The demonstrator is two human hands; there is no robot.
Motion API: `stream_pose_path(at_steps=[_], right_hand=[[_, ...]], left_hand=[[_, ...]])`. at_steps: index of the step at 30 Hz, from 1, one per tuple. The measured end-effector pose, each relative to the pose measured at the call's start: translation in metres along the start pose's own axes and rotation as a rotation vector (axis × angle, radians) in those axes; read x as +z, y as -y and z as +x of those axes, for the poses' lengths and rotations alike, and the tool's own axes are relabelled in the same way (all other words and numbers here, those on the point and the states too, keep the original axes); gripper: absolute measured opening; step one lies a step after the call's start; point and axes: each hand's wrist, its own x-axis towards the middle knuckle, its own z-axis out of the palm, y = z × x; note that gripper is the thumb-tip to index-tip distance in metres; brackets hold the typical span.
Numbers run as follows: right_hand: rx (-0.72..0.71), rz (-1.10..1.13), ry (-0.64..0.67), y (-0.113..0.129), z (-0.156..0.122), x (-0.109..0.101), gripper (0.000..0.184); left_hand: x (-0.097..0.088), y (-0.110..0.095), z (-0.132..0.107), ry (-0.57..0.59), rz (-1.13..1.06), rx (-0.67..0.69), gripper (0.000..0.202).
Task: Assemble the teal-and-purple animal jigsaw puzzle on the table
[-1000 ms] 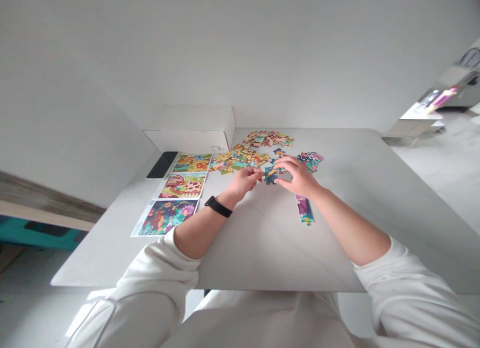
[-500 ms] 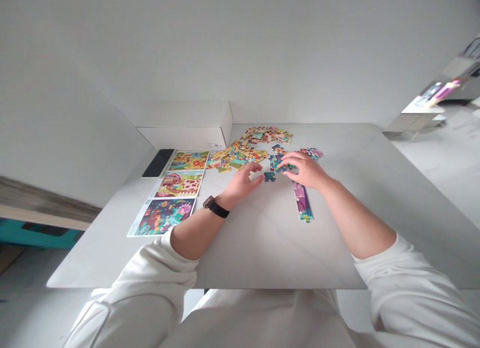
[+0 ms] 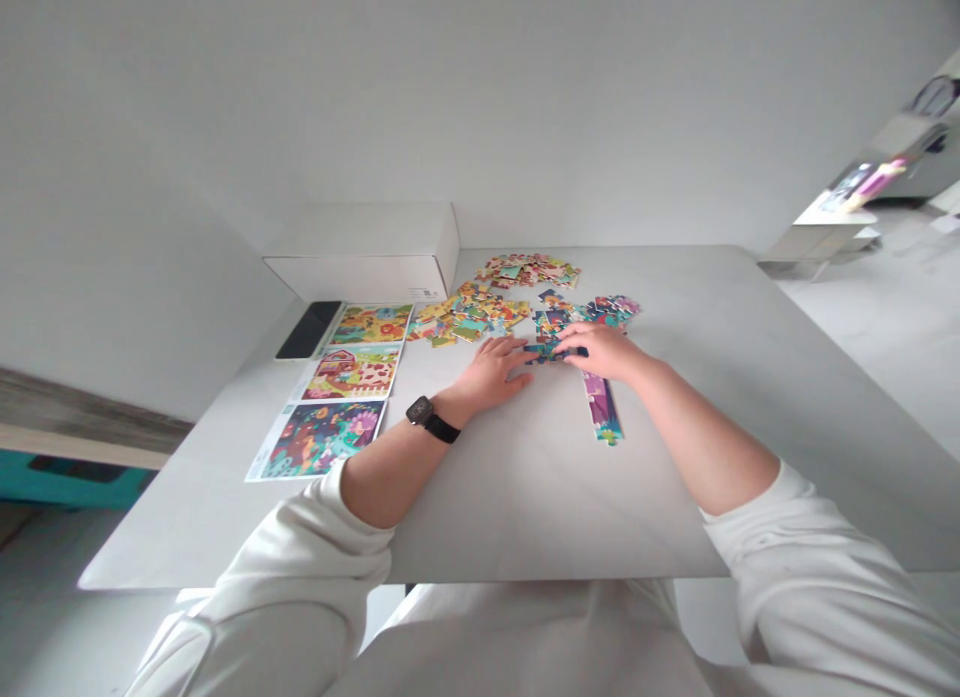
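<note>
Dark blue and teal puzzle pieces (image 3: 541,353) lie in a short row between my two hands. My left hand (image 3: 491,377) rests flat at the row's left end, fingers stretched and thumb apart, its fingertips touching the edge piece. From the right, my right hand (image 3: 606,352) closes its thumb and fingers on a dark puzzle piece at the row's right end, partly hiding it. Just below the right hand, a joined purple strip of puzzle pieces (image 3: 600,407) runs toward me. Behind the hands lies a loose heap of dark, multicoloured puzzle pieces (image 3: 551,320).
Yellow puzzle pieces (image 3: 480,312) and a reddish pile of pieces (image 3: 529,269) lie farther back. On the left are three picture sheets (image 3: 322,437), a black phone (image 3: 309,329) and a white box (image 3: 360,272) against the wall. The pale table (image 3: 525,507) extends toward me.
My right hand has come down nearer to me, onto the row with a piece. My left hand has flattened from a half-curled pose and now touches the row's left end.
</note>
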Motion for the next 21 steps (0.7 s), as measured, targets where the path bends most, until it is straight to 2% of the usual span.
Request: stream_pose_path(at_steps=[10, 21], right_hand=[[0.033, 0.009, -0.007, -0.002, 0.000, 0.005, 0.030], [0.008, -0.005, 0.013, 0.001, 0.001, 0.011, 0.030]], left_hand=[[0.002, -0.001, 0.001, 0.038, 0.024, -0.038, 0.042], [0.000, -0.003, 0.001, 0.008, 0.015, -0.040, 0.039]])
